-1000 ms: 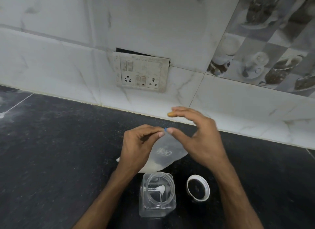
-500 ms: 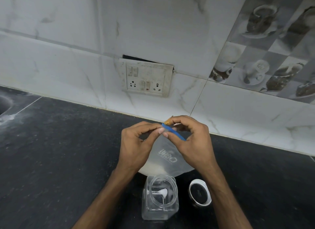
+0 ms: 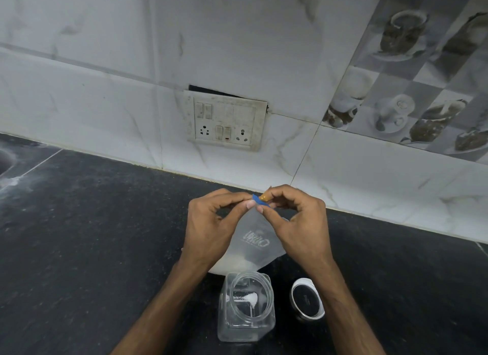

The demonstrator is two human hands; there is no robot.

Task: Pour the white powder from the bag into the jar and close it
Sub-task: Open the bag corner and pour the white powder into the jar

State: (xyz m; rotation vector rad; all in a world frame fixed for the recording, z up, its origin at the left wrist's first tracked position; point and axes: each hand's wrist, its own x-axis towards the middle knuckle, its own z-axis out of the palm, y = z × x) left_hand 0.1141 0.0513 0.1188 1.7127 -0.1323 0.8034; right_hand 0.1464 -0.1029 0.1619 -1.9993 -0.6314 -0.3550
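Both hands (image 3: 260,222) pinch the bag (image 3: 254,242)'s neck; jar (image 3: 247,306) open.

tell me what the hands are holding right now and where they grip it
Both hands hold the bag of white powder at its gathered top: left hand and right hand pinch the blue band there.

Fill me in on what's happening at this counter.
A person is working on the tied neck of a clear bag of white powder with both hands: left hand and right hand pinch a blue band at its top. The open jar stands nearer the person, its lid beside it. Nothing poured yet.
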